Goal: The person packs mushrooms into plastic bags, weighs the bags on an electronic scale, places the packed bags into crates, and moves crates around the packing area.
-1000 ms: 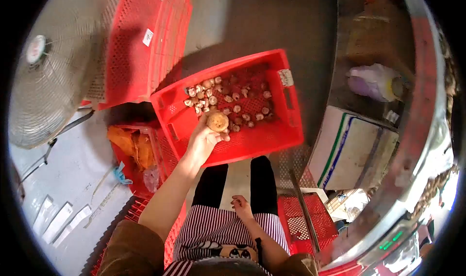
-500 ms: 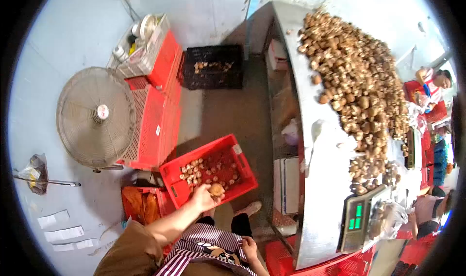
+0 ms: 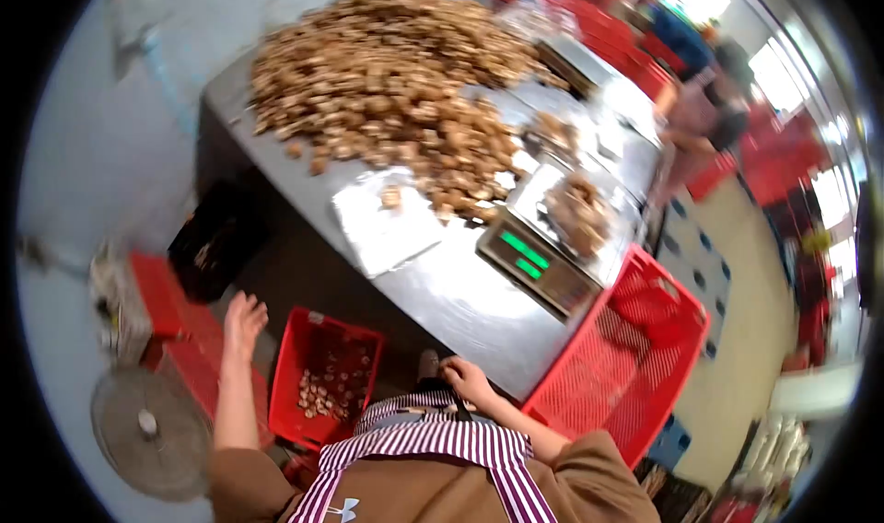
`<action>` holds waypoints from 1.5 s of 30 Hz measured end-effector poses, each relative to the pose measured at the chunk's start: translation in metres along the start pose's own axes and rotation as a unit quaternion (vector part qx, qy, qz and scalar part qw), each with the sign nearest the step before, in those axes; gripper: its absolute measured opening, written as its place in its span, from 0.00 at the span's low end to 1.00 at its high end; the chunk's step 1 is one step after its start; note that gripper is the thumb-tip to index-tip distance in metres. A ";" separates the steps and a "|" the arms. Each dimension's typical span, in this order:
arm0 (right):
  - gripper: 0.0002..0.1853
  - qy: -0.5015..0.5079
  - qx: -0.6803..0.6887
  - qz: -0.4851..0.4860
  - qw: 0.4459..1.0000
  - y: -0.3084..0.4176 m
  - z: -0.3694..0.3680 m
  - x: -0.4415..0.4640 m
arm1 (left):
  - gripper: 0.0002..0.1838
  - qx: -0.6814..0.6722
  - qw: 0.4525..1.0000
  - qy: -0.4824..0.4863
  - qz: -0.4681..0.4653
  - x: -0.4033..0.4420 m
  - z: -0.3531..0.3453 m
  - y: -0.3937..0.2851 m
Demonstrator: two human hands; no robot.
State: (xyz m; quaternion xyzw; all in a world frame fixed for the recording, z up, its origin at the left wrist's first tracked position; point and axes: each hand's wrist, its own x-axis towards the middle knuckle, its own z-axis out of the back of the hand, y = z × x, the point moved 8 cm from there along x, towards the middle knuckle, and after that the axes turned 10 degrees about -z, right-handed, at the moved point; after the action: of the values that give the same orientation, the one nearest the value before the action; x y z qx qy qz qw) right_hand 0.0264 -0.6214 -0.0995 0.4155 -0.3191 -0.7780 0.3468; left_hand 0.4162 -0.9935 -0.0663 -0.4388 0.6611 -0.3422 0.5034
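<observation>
My left hand point(image 3: 245, 322) is raised at the lower left, fingers spread and nothing in it. A red crate point(image 3: 284, 380) with scattered mushrooms point(image 3: 318, 399) stands low to its right. My right hand point(image 3: 467, 380) is at the front of my striped apron point(image 3: 433, 449), beside the table edge; its fingers are curled, and whether they hold anything is hidden. A single mushroom point(image 3: 391, 196) shows against a clear plastic bag point(image 3: 368, 233); whether it touches the bag cannot be told. Behind the bag spreads a big heap of mushrooms point(image 3: 387, 81) on the metal table point(image 3: 451, 307).
A scale point(image 3: 529, 270) with green digits carries a bag of mushrooms point(image 3: 580, 215). An open red basket point(image 3: 575, 376) stands at the table's right end. On the left are a fan point(image 3: 138, 440) and a black crate point(image 3: 216, 238). A blurred person point(image 3: 695, 122) is across the table.
My left hand has let go of the mushroom it held and is now open. My view has swung right toward the table. One mushroom now appears over the plastic bag.
</observation>
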 end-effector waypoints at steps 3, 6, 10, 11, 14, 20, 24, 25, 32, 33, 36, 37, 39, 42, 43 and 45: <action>0.12 -0.080 0.023 0.023 0.996 0.033 0.060 -0.008 | 0.18 0.006 0.996 0.070 0.058 -0.049 -0.071 0.076; 0.11 -0.132 0.070 -0.018 0.989 0.046 0.104 -0.017 | 0.14 0.057 0.986 0.124 0.097 -0.079 -0.136 0.109; 0.09 -0.222 0.197 -0.055 0.953 0.024 0.161 -0.022 | 0.15 0.142 0.962 0.234 0.024 -0.083 -0.241 0.076; 0.09 -0.253 0.196 -0.047 0.946 0.022 0.178 -0.022 | 0.14 0.164 0.953 0.254 -0.010 -0.074 -0.265 0.063; 0.08 -0.343 0.193 -0.031 0.919 0.021 0.227 -0.025 | 0.15 0.181 0.937 0.290 -0.067 -0.046 -0.339 0.030; 0.09 -0.478 0.131 -0.008 0.868 0.071 0.312 -0.018 | 0.16 0.132 0.837 0.490 -0.203 -0.056 -0.537 -0.018; 0.12 -0.596 0.153 -0.026 0.788 0.054 0.358 -0.004 | 0.23 0.179 0.758 0.566 -0.270 -0.078 -0.637 -0.019; 0.13 -0.610 0.155 -0.049 0.776 0.042 0.362 -0.001 | 0.25 0.192 0.759 0.568 -0.254 -0.066 -0.651 0.000; 0.23 -0.600 0.133 -0.222 0.757 -0.084 0.364 0.025 | 0.46 0.344 0.743 0.569 -0.072 -0.021 -0.656 0.152; 0.26 -0.571 0.165 -0.262 0.761 -0.094 0.361 0.028 | 0.47 0.321 0.759 0.567 -0.029 -0.028 -0.650 0.158; 0.28 -0.517 0.259 -0.255 0.775 -0.131 0.350 0.050 | 0.49 0.296 0.794 0.528 -0.055 -0.013 -0.638 0.196; 0.29 -0.525 0.241 -0.255 0.775 -0.131 0.350 0.053 | 0.49 0.299 0.793 0.528 -0.056 -0.011 -0.638 0.196; 0.30 -0.521 0.238 -0.253 0.780 -0.136 0.348 0.054 | 0.49 0.263 0.809 0.526 -0.005 -0.013 -0.632 0.202; 0.31 -0.505 0.226 -0.269 0.788 -0.124 0.340 0.042 | 0.49 0.272 0.780 0.562 0.027 -0.051 -0.630 0.152; 0.31 -0.498 0.222 -0.284 0.789 -0.116 0.336 0.038 | 0.48 0.277 0.772 0.572 0.023 -0.049 -0.621 0.161; 0.31 -0.481 0.228 -0.300 0.791 -0.097 0.321 0.015 | 0.49 0.273 0.779 0.565 0.014 -0.053 -0.593 0.168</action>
State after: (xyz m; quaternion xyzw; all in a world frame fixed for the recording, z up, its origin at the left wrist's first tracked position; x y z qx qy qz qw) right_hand -0.2852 -0.5130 -0.0368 0.1292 -0.4724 -0.8469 -0.2072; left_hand -0.1909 -0.8745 -0.0439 -0.0015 0.7118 -0.6876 0.1433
